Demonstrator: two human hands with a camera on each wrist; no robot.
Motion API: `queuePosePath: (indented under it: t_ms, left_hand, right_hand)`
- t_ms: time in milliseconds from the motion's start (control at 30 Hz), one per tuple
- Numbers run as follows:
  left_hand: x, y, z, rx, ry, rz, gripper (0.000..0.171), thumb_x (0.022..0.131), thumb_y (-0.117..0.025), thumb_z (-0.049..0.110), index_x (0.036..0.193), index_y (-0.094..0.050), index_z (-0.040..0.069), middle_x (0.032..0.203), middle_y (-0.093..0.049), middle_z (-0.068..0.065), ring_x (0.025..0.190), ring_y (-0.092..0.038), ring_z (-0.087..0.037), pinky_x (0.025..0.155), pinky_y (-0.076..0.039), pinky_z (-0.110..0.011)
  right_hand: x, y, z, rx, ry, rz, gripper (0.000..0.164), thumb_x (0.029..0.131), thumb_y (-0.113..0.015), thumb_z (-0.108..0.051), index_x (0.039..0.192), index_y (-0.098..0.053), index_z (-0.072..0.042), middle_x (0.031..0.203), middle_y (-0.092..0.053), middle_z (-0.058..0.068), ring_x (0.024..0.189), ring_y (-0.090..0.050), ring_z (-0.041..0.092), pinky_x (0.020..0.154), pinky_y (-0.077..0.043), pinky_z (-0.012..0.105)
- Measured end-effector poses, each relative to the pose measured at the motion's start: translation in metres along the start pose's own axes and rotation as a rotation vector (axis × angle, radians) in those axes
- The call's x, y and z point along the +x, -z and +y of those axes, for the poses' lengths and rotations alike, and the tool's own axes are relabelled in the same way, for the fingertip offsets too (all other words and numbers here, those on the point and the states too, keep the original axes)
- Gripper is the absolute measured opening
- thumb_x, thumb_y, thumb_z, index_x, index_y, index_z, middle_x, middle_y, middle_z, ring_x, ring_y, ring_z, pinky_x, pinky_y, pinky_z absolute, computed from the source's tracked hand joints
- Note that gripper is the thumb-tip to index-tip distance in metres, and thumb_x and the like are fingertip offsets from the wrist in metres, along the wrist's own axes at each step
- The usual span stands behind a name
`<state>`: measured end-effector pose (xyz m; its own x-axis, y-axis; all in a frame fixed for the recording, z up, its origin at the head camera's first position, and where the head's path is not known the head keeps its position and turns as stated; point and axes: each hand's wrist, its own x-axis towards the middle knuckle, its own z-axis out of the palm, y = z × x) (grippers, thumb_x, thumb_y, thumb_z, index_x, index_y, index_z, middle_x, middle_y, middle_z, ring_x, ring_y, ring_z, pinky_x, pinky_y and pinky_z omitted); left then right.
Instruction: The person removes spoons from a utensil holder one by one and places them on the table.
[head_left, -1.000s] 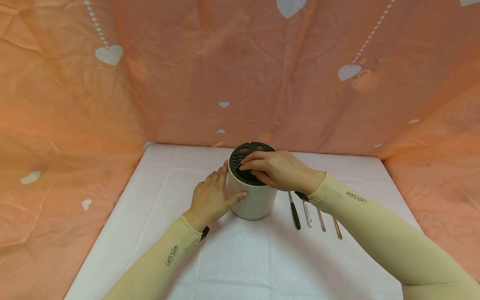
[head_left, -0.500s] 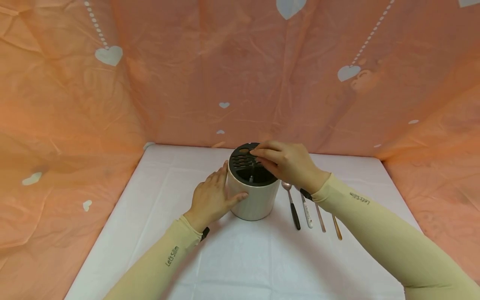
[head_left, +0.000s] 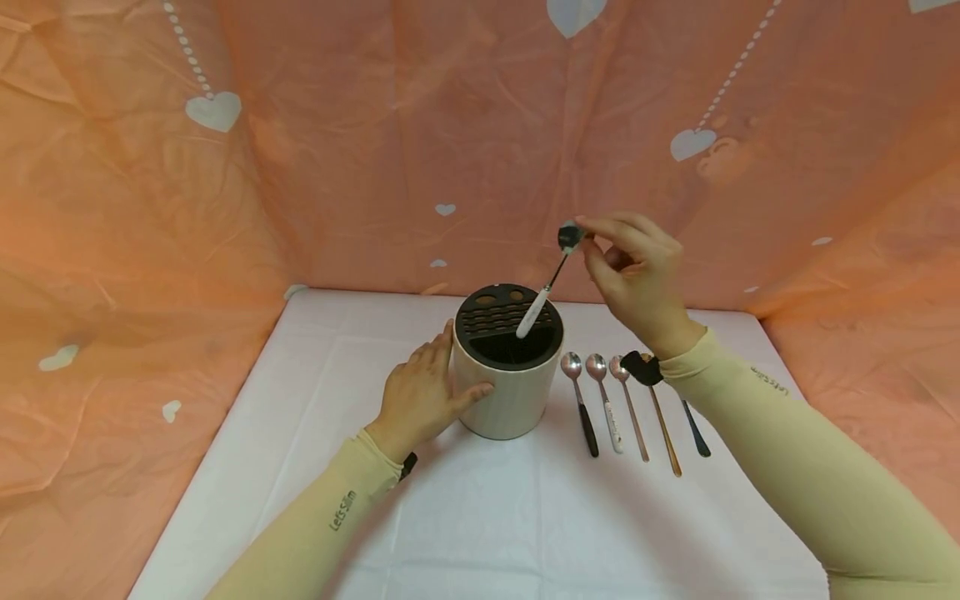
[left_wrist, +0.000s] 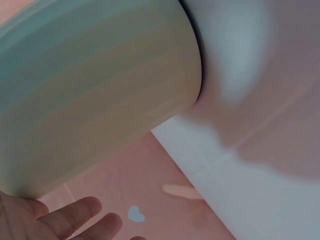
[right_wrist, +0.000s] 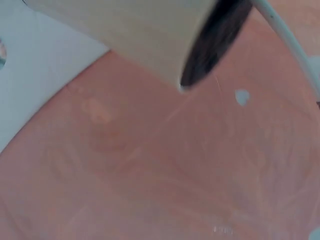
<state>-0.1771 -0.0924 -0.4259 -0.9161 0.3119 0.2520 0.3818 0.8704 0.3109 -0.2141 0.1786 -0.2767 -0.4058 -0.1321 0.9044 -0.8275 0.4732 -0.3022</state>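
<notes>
A cream cylindrical utensil holder with a black slotted top stands upright at the middle of the table. My left hand rests against its left side, thumb along the front; its fingers look straight in the left wrist view. Above the holder's right side, my right hand pinches a white-handled spoon by its metal bowl end. The spoon hangs tilted, handle down, its tip over the large front opening. In the right wrist view, the white handle shows beside the holder top; the hand is out of view.
Several spoons lie in a row right of the holder: black-handled, white patterned, pinkish, gold and dark, the last partly hidden by the right wrist. Orange cloth walls the white table.
My right hand has moved up and right from the holder's top, drawing the white-handled spoon out of the opening. The left hand has stayed on the holder's side.
</notes>
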Motion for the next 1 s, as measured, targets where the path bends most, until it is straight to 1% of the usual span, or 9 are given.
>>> queuePosePath:
  t_ms: [67,167,333,433,533,633,733,867,1000]
  left_hand:
    - [0.0,0.001,0.0,0.0,0.0,0.001,0.111,0.085,-0.042,0.083,0.16,-0.015,0.006,0.146,-0.048,-0.021,0.129,-0.051,-0.037,0.092,-0.048,-0.051]
    - [0.0,0.001,0.0,0.002,0.0,-0.003,0.111,0.085,-0.042,0.083,0.16,-0.014,0.006,0.146,-0.048,-0.021,0.129,-0.05,-0.037,0.093,-0.048,-0.051]
    - [0.0,0.001,0.0,0.005,-0.004,0.005,0.111,0.085,-0.043,0.083,0.16,-0.015,0.007,0.145,-0.049,-0.02,0.128,-0.051,-0.036,0.091,-0.049,-0.051]
    - [0.0,0.001,0.0,0.009,-0.006,0.007,0.11,0.085,-0.044,0.083,0.16,-0.016,0.007,0.145,-0.05,-0.019,0.127,-0.052,-0.035,0.09,-0.05,-0.051]
    - [-0.001,0.001,0.0,0.003,-0.003,0.006,0.111,0.085,-0.044,0.083,0.16,-0.015,0.007,0.145,-0.05,-0.02,0.127,-0.052,-0.036,0.09,-0.05,-0.052]
    - [-0.001,0.001,-0.001,-0.005,0.012,-0.008,0.111,0.085,-0.043,0.083,0.161,-0.013,0.008,0.148,-0.047,-0.018,0.129,-0.05,-0.036,0.092,-0.048,-0.052]
    - [-0.001,0.001,-0.001,-0.013,0.017,-0.017,0.112,0.085,-0.042,0.084,0.161,-0.011,0.008,0.15,-0.045,-0.017,0.13,-0.049,-0.035,0.092,-0.048,-0.052]
    - [0.0,0.001,-0.001,-0.018,0.013,-0.022,0.112,0.085,-0.042,0.084,0.161,-0.011,0.008,0.15,-0.045,-0.017,0.131,-0.049,-0.036,0.094,-0.047,-0.052]
    - [0.0,0.001,-0.001,-0.019,0.009,-0.019,0.112,0.085,-0.043,0.083,0.161,-0.012,0.008,0.15,-0.045,-0.018,0.13,-0.049,-0.036,0.095,-0.047,-0.052]
  right_hand:
    - [0.004,0.01,0.001,0.001,-0.031,0.027,0.028,0.08,-0.07,0.016,0.102,-0.078,0.001,0.095,-0.069,0.012,0.05,-0.049,0.004,0.051,-0.038,0.013]
    - [0.008,0.028,0.003,-0.014,-0.08,0.032,0.029,0.08,-0.069,0.018,0.104,-0.077,0.003,0.097,-0.068,0.013,0.051,-0.052,0.0,0.05,-0.039,0.013]
    - [0.009,0.057,-0.004,-0.055,-0.179,-0.003,0.03,0.083,-0.064,0.018,0.107,-0.075,0.005,0.098,-0.068,0.008,0.053,-0.055,-0.002,0.05,-0.042,0.012]
    - [0.005,0.071,-0.01,-0.076,-0.238,-0.04,0.028,0.084,-0.063,0.017,0.108,-0.074,0.006,0.096,-0.068,0.005,0.052,-0.055,-0.001,0.048,-0.04,0.011]
    - [-0.004,0.087,-0.002,-0.124,-0.281,-0.096,0.029,0.084,-0.063,0.016,0.108,-0.075,0.006,0.096,-0.066,0.0,0.052,-0.055,0.0,0.046,-0.037,0.012]
    - [-0.017,0.102,0.016,-0.213,-0.304,-0.167,0.031,0.084,-0.066,0.012,0.11,-0.077,-0.001,0.097,-0.064,-0.005,0.051,-0.053,0.001,0.045,-0.035,0.013]
    - [-0.032,0.117,0.03,-0.287,-0.352,-0.239,0.032,0.087,-0.066,0.006,0.113,-0.078,-0.009,0.098,-0.062,-0.009,0.051,-0.05,0.001,0.044,-0.033,0.014]
    - [-0.052,0.133,0.043,-0.322,-0.458,-0.313,0.031,0.089,-0.065,0.002,0.115,-0.077,-0.01,0.1,-0.062,-0.007,0.052,-0.053,0.001,0.043,-0.038,0.015]
    - [-0.07,0.145,0.057,-0.345,-0.525,-0.389,0.031,0.09,-0.064,0.002,0.118,-0.075,-0.008,0.1,-0.064,0.002,0.054,-0.058,0.003,0.044,-0.042,0.018]
